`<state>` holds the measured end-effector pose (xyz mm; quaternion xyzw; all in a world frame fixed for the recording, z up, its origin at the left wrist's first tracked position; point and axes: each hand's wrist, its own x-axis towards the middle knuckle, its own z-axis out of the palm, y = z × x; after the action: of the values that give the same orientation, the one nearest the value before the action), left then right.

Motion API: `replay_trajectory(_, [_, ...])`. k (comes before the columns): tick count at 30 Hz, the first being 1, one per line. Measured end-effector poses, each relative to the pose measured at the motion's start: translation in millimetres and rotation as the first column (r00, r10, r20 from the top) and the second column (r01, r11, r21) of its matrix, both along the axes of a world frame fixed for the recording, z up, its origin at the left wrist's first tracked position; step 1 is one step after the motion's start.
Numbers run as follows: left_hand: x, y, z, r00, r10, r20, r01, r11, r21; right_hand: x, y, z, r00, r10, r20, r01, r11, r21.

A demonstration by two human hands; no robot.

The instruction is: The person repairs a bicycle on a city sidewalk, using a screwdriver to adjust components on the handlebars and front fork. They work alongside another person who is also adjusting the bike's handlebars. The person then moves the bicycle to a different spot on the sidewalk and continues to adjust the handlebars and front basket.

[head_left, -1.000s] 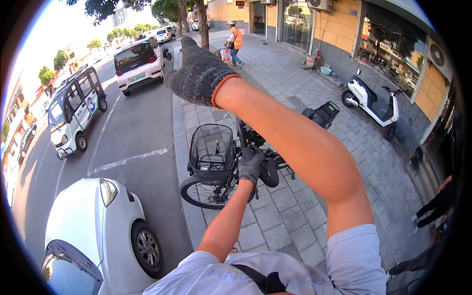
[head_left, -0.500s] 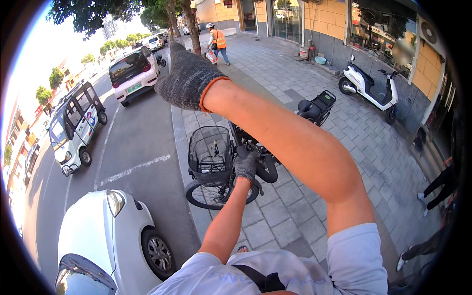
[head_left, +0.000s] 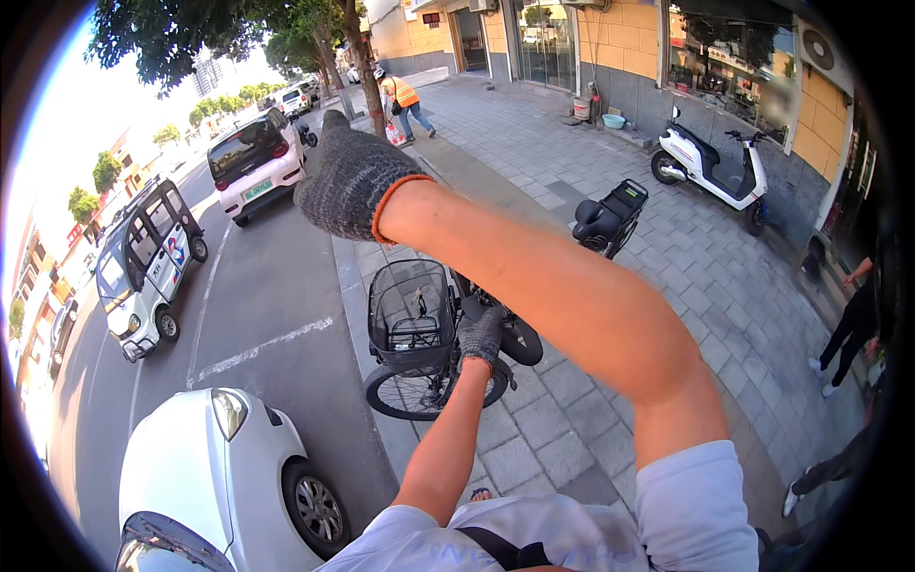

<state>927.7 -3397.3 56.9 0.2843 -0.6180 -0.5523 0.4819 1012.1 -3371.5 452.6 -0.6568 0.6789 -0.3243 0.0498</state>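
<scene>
My left hand (head_left: 479,336), in a grey knit glove, is closed round the handlebar of a black two-wheeler that looks like an electric bicycle. A black mesh basket (head_left: 410,359) is fixed at its front, above the front wheel (head_left: 412,414). My right arm reaches up across the view and covers the middle of the bike. The right hand (head_left: 351,183), in a dark grey glove with an orange cuff, is raised and stretched out toward the street ahead. Its outstretched tip shows, with nothing visible in it; the other fingers are hidden. Behind the forearm the black saddle (head_left: 596,221) shows.
A white car (head_left: 200,467) is parked close at the left. Farther along the road are a small white van-like vehicle (head_left: 152,253) and a pink-white car (head_left: 253,162). A white scooter (head_left: 710,167) stands by the wall. A person in an orange vest (head_left: 405,95) is by a tree.
My right hand has dropped slightly and shifted left, still raised. The left hand stays on the handlebar. The person in the orange vest has bent forward with a bag lowered by the tree.
</scene>
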Motion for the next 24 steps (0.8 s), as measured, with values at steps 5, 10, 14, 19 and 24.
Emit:
replay_trajectory(5, [4, -10, -24, 0.999, -0.015, -0.048, 0.014, 1.0, -0.02, 4, 10, 4, 0.997, -0.02, 0.074, 0.021, 1.0, -0.006])
replay_trajectory(10, [-2, -28, -47, 0.892, -0.163, -0.422, 0.278, 0.933, 0.227, 4, -11, -1, 0.986, -0.014, 0.169, 0.045, 0.983, -0.179])
replay_trajectory(14, [2, -21, -59, 0.831, -0.177, -0.527, 0.439, 0.79, 0.427, 9, -4, -3, 0.96, 0.115, -0.256, -0.157, 0.976, -0.148])
replay_trajectory(19, [17, -4, -34, 0.94, -0.141, -0.31, 0.279, 0.841, 0.464, 11, 35, -24, 0.886, 0.216, -0.409, -0.263, 0.963, -0.062])
replay_trajectory(24, [31, -13, -25, 0.937, -0.13, -0.324, 0.28, 0.834, 0.475, -7, 49, -70, 0.899, 0.181, -0.399, -0.22, 0.974, -0.054])
